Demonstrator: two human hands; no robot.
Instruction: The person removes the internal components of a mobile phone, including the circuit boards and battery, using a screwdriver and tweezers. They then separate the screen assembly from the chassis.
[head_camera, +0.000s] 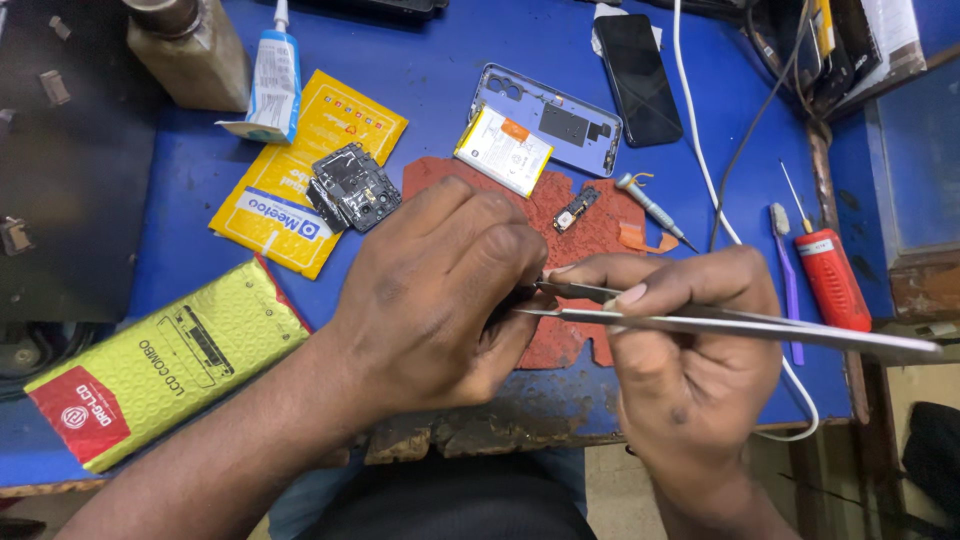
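Steel tweezers (700, 322) sit pinched in the right hand (690, 350), tips meeting the left hand (440, 290), whose curled fingers hide a small part over the red mat (590, 235), steadying it close; a phone battery (503, 150) lies beyond.

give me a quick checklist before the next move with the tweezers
1. Tweezers held in right hand: ok.
2. Tips meet the left hand fingers: ok, but the part being gripped is hidden: cannot tell.
3. Work sits over the red mat: ok.
4. Small board on the mat, apart from the hands: ok.
5. Battery resting on the open phone shell, away from the tips: ok.
6. Screwdriver lies beside the mat: ok.
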